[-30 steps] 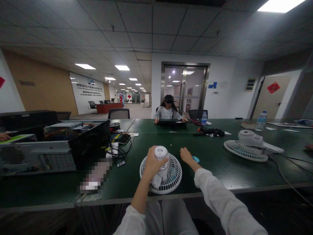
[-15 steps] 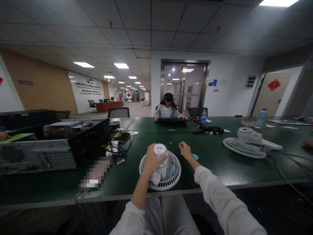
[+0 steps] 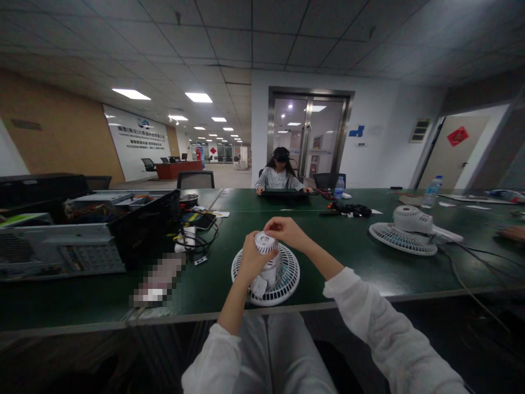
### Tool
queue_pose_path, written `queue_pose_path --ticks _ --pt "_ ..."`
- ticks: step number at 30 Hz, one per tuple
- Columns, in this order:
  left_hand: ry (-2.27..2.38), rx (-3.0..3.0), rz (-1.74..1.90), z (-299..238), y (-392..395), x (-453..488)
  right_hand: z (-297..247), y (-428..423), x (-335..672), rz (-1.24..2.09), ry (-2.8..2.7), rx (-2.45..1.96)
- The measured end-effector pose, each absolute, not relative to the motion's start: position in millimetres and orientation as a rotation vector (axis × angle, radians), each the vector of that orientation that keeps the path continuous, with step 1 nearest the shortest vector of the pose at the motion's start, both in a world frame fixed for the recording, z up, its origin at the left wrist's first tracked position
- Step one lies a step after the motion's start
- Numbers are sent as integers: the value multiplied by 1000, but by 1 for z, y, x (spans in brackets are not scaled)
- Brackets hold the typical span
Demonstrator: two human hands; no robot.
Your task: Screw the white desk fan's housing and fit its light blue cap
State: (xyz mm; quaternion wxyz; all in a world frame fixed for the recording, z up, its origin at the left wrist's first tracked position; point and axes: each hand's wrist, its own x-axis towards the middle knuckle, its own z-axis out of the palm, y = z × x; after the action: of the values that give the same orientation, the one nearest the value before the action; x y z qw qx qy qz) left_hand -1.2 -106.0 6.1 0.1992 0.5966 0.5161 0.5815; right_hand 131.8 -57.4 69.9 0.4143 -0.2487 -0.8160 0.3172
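Observation:
A white electric fan lies face down at the table's near edge, its round grille flat and its motor housing pointing up. My left hand is wrapped round the side of that housing, thumb across the front. My right hand reaches in from the right, palm down, with its bent fingertips pressed together at the top of the housing. Whatever those fingers pinch is too small or hidden to make out.
An opened computer case stands at the left, with cables beside it. A second fan lies at the right. Farther back are a water bottle and a dark tangled item. A person sits opposite.
My right hand has moved left from the table beside the fan to the top of its housing. My left hand keeps its hold. The view has shifted slightly.

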Motion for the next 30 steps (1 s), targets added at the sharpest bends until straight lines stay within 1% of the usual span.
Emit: queue_pose_path --ticks 4,9,22,25,28,30 --pt "1415 1675 1618 7 -107 -2 76 -68 128 625 -2279 -615" --pt "1392 1648 1631 6 -107 -3 81 -70 127 426 -2429 -593" --pt "1392 1653 1622 4 -107 -3 94 -80 127 336 -2590 -607" --pt "1401 1660 1633 3 -106 -4 96 -81 132 349 -2549 -606" --pt "1414 1670 1649 2 -104 -4 89 -73 151 283 -2382 -787" --pt "1428 1670 1657 2 -103 -4 74 -65 173 182 -2320 -1054"
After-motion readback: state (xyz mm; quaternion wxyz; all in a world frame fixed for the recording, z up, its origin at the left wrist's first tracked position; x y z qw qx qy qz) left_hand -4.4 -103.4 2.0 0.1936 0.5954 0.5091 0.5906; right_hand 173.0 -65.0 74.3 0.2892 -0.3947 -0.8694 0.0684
